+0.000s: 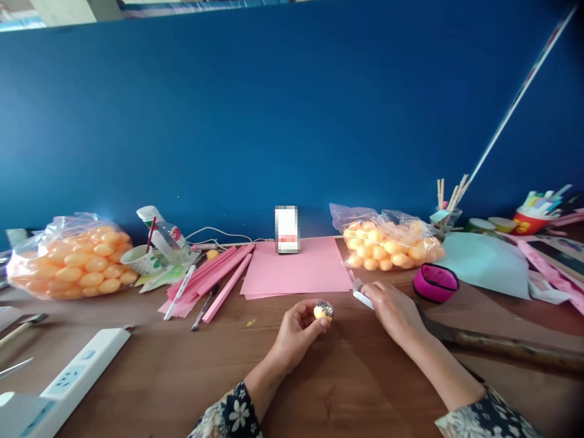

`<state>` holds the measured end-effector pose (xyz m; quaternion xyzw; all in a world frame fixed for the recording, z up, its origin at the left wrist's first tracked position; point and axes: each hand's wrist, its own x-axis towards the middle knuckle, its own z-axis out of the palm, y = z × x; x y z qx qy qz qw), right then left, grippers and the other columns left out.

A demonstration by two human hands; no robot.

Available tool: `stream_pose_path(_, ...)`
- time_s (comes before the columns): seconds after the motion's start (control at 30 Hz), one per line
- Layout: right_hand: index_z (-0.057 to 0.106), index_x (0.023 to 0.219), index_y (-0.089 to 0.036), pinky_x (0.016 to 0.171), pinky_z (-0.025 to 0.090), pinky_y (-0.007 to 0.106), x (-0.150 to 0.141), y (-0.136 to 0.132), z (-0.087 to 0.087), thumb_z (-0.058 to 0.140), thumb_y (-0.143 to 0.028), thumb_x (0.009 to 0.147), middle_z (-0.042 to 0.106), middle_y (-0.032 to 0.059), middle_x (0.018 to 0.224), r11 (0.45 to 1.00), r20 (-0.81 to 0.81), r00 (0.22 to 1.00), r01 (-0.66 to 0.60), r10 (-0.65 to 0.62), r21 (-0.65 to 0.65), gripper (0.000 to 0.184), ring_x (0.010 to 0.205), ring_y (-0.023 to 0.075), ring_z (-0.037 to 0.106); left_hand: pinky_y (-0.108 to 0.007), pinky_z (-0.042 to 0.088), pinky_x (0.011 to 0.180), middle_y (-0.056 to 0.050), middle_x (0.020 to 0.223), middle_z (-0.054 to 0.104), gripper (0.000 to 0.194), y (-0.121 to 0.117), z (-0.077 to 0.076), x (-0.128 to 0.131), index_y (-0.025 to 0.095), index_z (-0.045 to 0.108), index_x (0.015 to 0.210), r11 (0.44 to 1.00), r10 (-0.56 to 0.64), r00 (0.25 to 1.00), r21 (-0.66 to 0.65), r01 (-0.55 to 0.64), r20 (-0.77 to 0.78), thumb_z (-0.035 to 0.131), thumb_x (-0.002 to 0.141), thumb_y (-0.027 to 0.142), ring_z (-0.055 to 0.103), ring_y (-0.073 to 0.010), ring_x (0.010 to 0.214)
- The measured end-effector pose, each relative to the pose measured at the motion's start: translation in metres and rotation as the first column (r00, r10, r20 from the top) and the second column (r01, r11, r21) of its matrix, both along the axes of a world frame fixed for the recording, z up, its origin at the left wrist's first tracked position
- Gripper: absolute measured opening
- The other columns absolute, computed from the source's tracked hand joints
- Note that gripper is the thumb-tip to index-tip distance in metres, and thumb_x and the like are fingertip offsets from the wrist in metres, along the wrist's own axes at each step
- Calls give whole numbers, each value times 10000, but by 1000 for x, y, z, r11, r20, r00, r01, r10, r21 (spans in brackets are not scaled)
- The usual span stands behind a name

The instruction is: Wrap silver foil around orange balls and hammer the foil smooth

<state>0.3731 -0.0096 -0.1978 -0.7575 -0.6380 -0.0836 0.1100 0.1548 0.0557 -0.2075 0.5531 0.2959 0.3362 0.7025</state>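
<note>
My left hand point(296, 334) is closed round an orange ball point(323, 311) with shiny silver over its upper part. It holds the ball above the brown table, between thumb and fingers. To the right, my right hand point(395, 307) pinches a small flat white-and-silver piece point(364, 297) near the table, close to the corner of the pink paper point(296, 274). What this piece is exactly does not show, and its far end is under the fingers. A magenta wrist band point(436, 283) sits just beyond my right hand.
Clear bags of orange balls stand at the left point(91, 261) and right point(383, 246). A phone point(287, 230) leans behind the pink sheets. Pink strips point(205, 280), a plastic bottle point(166, 237), a cup point(141, 260), a power strip point(77, 371) and a wooden handle point(511, 350) lie around.
</note>
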Motion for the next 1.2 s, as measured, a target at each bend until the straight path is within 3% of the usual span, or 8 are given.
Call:
stream_pose_path(0.33,582,832,-233,616,343,242,-1,0,0,410,-120,848,574,16,756,999,31,999,-27,26,36,207,761,160,539,-262,494,676,-76,871,673,386,0,1,-1,126,581,1027,1000,-4,1000,-8,4,5,687,692,284,623,-155,749)
stream_pose_path(0.5,586,800,-212,690,359,250,-3,1,0,411,-150,869,579,35,769,993,29,999,-29,26,115,197,805,170,527,-276,500,680,-81,895,669,395,2,0,-1,130,572,1038,1000,4,1000,-3,-4,9,686,693,283,629,-166,765)
stream_pose_path(0.67,560,760,-200,667,367,264,-4,2,-2,397,-171,885,581,29,710,979,-10,999,-50,53,196,207,732,168,543,-280,504,685,-81,880,670,396,2,-1,-1,126,571,1039,999,15,1000,-33,-15,11,687,695,283,629,-159,754)
stream_pose_path(0.8,556,802,-197,688,393,282,-4,2,-3,398,-209,891,611,38,749,940,-153,984,-30,87,339,182,727,178,566,-284,506,689,-85,898,669,385,2,-2,-1,130,574,1042,999,22,1000,-49,-21,22,680,705,284,630,-159,757)
stream_pose_path(0.97,567,847,-209,735,430,284,-20,1,-2,458,-219,866,623,41,821,890,-394,878,-72,270,450,111,786,181,580,-273,506,677,-82,886,670,383,4,-4,0,133,575,1036,997,26,999,-80,-23,31,689,698,274,634,-158,745)
stream_pose_path(1.2,528,885,-211,670,445,272,-68,-2,-2,501,-229,838,604,20,785,918,-669,658,-89,346,387,57,715,162,565,-245,496,680,-85,932,660,326,4,0,-1,140,598,998,997,10,995,-79,-2,97,685,703,249,618,-161,803)
